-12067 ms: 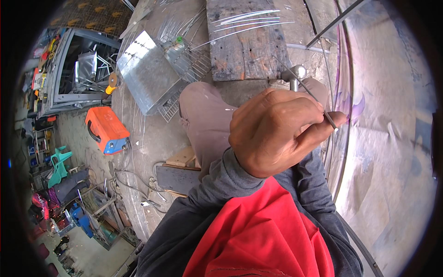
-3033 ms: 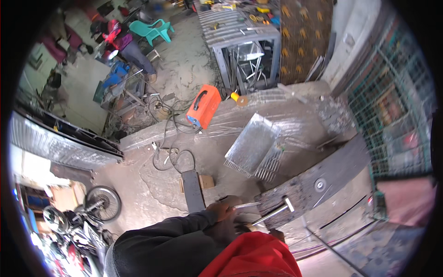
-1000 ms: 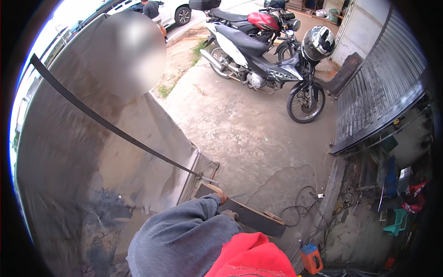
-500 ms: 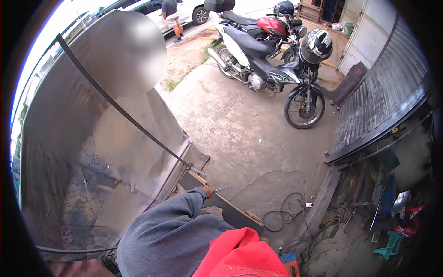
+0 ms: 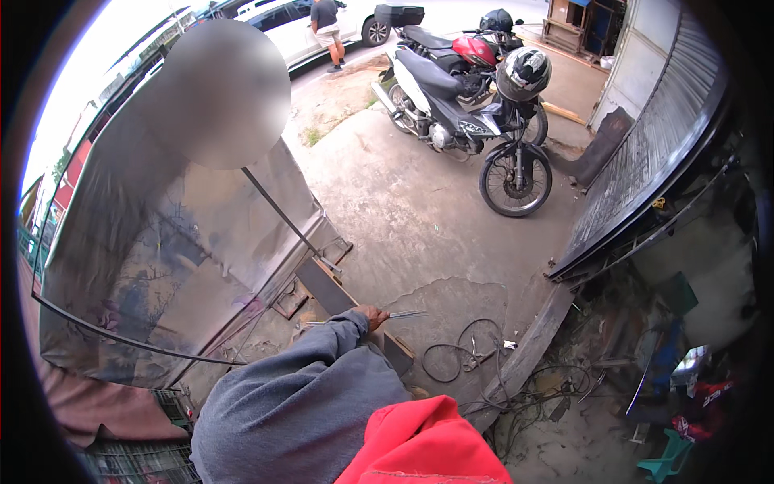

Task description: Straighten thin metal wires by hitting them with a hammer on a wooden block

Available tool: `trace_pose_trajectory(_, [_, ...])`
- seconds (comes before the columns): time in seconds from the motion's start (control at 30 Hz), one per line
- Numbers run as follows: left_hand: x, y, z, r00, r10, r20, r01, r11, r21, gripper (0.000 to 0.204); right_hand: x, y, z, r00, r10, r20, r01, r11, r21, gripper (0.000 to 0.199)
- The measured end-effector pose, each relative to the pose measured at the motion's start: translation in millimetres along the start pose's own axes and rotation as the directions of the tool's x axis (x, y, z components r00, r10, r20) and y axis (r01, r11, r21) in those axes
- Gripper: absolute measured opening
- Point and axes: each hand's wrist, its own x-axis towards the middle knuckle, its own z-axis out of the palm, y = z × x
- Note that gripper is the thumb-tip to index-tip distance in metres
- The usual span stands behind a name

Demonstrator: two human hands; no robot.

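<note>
My left hand (image 5: 374, 317), at the end of a loose grey sleeve (image 5: 298, 395), is closed around a few thin metal rods (image 5: 408, 315). Their ends stick out to the right of the fingers, and a thin piece also shows left of the wrist. Below the hand lies a long dark board (image 5: 326, 286) with a light wooden edge; my sleeve hides its middle. A bright red cloth (image 5: 427, 444) covers the lower centre of the view. My right hand does not show.
A large stained sheet (image 5: 193, 266) hangs at left, partly blurred. Two motorcycles (image 5: 435, 77) stand ahead on concrete. Cables (image 5: 459, 355) coil at right beside a beam (image 5: 524, 355), near clutter and a green plastic stool (image 5: 666, 456). Farther off, a person (image 5: 326, 32) stands by a white car (image 5: 278, 28).
My left hand has moved slightly up and right, and more of the rods shows. The view has shifted, bringing in more of the lower left; an orange box at the bottom has left it.
</note>
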Motion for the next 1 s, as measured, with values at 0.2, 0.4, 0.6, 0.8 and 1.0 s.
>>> trace_pose_trajectory(0.2, [19.6, -8.7, 15.5, 0.969, -0.179, -0.172, 0.153, 0.976, -0.157, 0.064, 19.8, 4.4, -21.4, 0.993, -0.008, 0.120, -0.007, 0.993, 0.120, 0.046])
trace_pose_trajectory(0.4, [55.2, -19.1, 58.7, 0.942, -0.295, -0.161, 0.244, 0.930, -0.273, 0.065, 16.7, 13.7, 15.3, 0.972, 0.068, 0.224, -0.043, 0.993, -0.114, 0.043])
trace_pose_trajectory(0.6, [78.3, 40.8, 57.6, 0.972, -0.229, -0.062, 0.205, 0.943, -0.261, 0.069, 38.0, -91.1, 75.4, 0.953, 0.063, 0.298, -0.020, 0.989, -0.144, 0.042])
trace_pose_trajectory(0.8, [216.8, 71.7, 52.9, 0.994, -0.096, 0.060, 0.102, 0.990, -0.098, 0.062, 77.8, -243.4, 147.7, 0.945, 0.027, 0.327, 0.014, 0.992, -0.122, 0.041])
trace_pose_trajectory(1.0, [320.0, 200.7, -11.7, 0.982, 0.079, 0.170, -0.066, 0.995, -0.078, 0.078, -28.8, -140.5, 96.5, 0.963, 0.265, -0.053, -0.237, 0.923, 0.302, 0.040])
